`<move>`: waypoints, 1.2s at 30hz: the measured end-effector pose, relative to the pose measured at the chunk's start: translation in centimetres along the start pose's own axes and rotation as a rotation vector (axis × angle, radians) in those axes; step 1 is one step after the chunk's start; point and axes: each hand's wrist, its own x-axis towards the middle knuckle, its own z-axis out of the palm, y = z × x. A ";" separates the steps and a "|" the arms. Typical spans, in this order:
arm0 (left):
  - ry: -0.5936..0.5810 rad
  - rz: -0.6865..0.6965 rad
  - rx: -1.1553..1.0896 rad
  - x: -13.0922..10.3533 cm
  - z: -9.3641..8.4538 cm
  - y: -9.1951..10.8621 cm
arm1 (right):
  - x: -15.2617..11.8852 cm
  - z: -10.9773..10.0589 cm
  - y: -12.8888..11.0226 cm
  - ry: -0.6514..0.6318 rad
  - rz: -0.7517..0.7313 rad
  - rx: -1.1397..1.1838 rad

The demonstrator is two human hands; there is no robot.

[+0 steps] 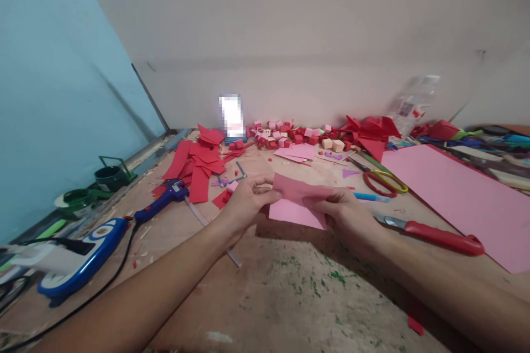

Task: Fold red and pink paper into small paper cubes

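Note:
A pink piece of paper, bent across its middle, is held up above the worktable between my two hands. My left hand pinches its left edge between thumb and fingers. On the opposite edge my right hand grips it, thumb in front and the other fingers partly hidden behind. Just right of that hand lie a blue pen, scissors with red and yellow handles, and a red-handled utility knife.
A blue glue gun, red paper strips and a blue power strip lie left. Small red and pink paper cubes line the wall beside a lit phone. Pink sheets and a plastic bottle are right.

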 end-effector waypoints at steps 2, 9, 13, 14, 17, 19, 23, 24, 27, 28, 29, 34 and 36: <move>0.004 -0.038 -0.008 -0.2 0.0 0.2 | 0.0 -0.1 -0.2 0.041 -0.043 -0.044; -0.114 -0.157 -0.014 -0.8 -0.3 1.1 | -0.7 0.0 -0.6 0.199 -0.240 -0.267; -0.071 -0.157 0.035 -1.1 -0.1 1.4 | -0.8 0.2 -0.3 0.169 -0.254 -0.309; -0.044 -0.148 0.054 -1.0 -0.1 1.4 | -0.8 0.3 -0.4 0.148 -0.257 -0.307; 0.040 -0.110 0.139 -0.8 -0.1 1.2 | -0.9 0.4 -0.7 0.085 -0.260 -0.276; 0.100 -0.041 0.194 -0.5 -0.2 0.8 | -0.9 0.5 -0.9 0.054 -0.244 -0.234; 0.143 0.154 0.298 -0.3 -0.3 0.3 | -0.8 0.5 -1.4 0.059 -0.144 -0.028; 0.114 0.195 0.309 -0.4 -0.2 0.3 | -0.8 0.6 -1.5 0.070 -0.105 0.024; -0.024 0.249 0.323 -0.9 0.1 0.6 | -0.8 0.9 -1.8 0.016 0.000 0.065; -0.062 0.247 0.326 -1.1 0.3 0.7 | -0.9 1.0 -1.8 -0.032 0.030 0.054; -0.085 0.248 0.324 -1.2 0.5 0.7 | -1.0 1.2 -1.8 -0.078 0.053 0.046; -0.062 0.204 0.233 -1.2 0.9 0.3 | -1.3 1.7 -0.9 -0.092 0.084 0.177; -0.057 0.160 0.236 -1.1 0.9 -0.1 | -1.2 1.7 -0.5 -0.081 0.079 0.225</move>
